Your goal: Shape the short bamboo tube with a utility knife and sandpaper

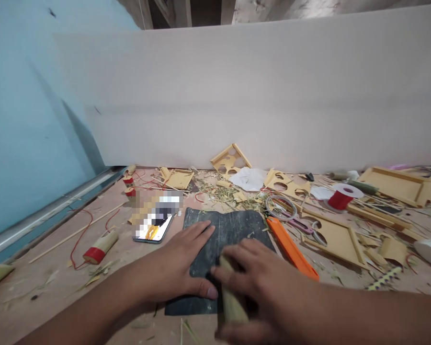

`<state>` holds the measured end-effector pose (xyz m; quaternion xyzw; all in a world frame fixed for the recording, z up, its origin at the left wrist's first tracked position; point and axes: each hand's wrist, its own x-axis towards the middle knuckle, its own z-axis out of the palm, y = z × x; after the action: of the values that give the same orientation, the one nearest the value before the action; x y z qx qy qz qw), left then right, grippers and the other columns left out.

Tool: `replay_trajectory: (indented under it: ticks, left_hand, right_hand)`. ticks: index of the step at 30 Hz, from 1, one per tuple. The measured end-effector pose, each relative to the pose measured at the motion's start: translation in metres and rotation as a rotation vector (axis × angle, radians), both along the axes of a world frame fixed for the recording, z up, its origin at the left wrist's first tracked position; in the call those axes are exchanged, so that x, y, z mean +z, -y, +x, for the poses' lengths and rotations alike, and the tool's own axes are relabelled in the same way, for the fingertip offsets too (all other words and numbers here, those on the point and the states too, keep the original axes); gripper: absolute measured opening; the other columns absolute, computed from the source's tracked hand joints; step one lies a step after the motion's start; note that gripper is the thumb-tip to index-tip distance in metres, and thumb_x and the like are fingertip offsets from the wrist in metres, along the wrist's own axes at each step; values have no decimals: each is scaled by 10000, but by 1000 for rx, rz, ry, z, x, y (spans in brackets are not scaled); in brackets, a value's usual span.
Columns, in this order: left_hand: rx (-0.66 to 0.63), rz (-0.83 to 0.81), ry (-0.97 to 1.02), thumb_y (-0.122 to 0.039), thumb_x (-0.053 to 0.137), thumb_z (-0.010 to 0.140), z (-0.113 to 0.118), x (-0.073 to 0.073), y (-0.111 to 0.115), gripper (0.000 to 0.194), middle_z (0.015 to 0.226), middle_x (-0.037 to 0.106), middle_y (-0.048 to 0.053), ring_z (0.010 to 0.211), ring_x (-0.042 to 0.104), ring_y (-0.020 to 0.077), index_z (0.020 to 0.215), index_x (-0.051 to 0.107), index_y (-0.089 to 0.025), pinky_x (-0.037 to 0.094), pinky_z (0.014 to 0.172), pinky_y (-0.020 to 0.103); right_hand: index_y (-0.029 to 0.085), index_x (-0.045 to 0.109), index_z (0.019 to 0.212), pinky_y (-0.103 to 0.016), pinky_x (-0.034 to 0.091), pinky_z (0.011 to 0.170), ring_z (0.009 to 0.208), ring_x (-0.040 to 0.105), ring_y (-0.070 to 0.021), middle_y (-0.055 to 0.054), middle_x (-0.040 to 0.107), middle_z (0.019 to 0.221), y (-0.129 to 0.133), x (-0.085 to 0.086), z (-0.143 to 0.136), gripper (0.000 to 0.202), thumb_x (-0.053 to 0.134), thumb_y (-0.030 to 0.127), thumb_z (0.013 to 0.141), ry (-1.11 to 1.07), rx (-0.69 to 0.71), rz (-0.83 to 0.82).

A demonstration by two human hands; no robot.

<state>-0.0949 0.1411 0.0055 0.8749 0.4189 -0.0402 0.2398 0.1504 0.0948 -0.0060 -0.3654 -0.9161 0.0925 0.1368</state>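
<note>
A dark sheet (pixel 237 227) lies flat on the work surface in front of me. My left hand (pixel 181 261) rests on its left part, palm down, with thumb and fingers spread and nothing held. On the right, my right hand (pixel 262 282) is wrapped round a pale green bamboo piece (pixel 232 302), which is over the sheet's lower right part. The right hand is slightly blurred, and its fingers hide part of the bamboo.
A phone (pixel 154 223) lies left of the sheet, near a red-banded bamboo piece (pixel 101 247) with red string. To the right are an orange cutter (pixel 292 249), a tape roll (pixel 280 207), a red thread spool (pixel 341 197) and cardboard pieces (pixel 337 239). Shavings lie behind the sheet.
</note>
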Motion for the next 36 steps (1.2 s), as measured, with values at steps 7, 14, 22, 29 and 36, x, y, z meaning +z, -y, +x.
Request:
replay_trajectory:
  ticks: [7, 14, 22, 29, 36]
  left_hand:
    - [6, -9, 13, -775, 769, 750, -1, 1, 0, 1216, 1741, 117, 145, 1588, 144, 404, 1677, 204, -227, 230, 1257, 585]
    - [15, -25, -3, -792, 747, 760, 0, 1, -1, 1224, 1746, 90, 133, 1593, 106, 404, 1680, 186, -211, 203, 1266, 578]
    - [-12, -11, -4, -764, 776, 756, -3, 1, -2, 1206, 1743, 114, 144, 1595, 122, 383, 1674, 217, -218, 208, 1273, 540]
    - [-14, -22, -27, -797, 722, 783, -3, 3, -4, 1205, 1749, 72, 144, 1599, 94, 386, 1681, 173, -210, 222, 1264, 558]
    - [-57, -48, -12, -723, 787, 773, -3, 6, -10, 1215, 1750, 70, 152, 1602, 93, 377, 1678, 178, -188, 213, 1269, 544]
  right_hand:
    - [158, 708, 1315, -520, 489, 935, 1091, 579, -379, -196, 663, 1174, -27, 6, 10, 576, 729, 554, 897, 73, -281, 47]
    - [207, 676, 1391, -480, 490, 963, 1131, 579, -352, -169, 651, 1237, -36, 9, 21, 632, 737, 585, 889, 27, -119, -35]
    - [254, 685, 1383, -497, 498, 939, 1077, 586, -347, -155, 658, 1236, -15, 12, 10, 713, 791, 652, 801, 43, 39, -65]
    - [169, 698, 1367, -508, 497, 1002, 1182, 607, -389, -202, 664, 1263, -76, 14, 47, 632, 733, 590, 897, 111, -271, 12]
    - [181, 506, 1529, -518, 383, 1166, 1394, 478, -378, -187, 525, 1508, -58, 34, 58, 751, 676, 579, 915, 137, -119, -176]
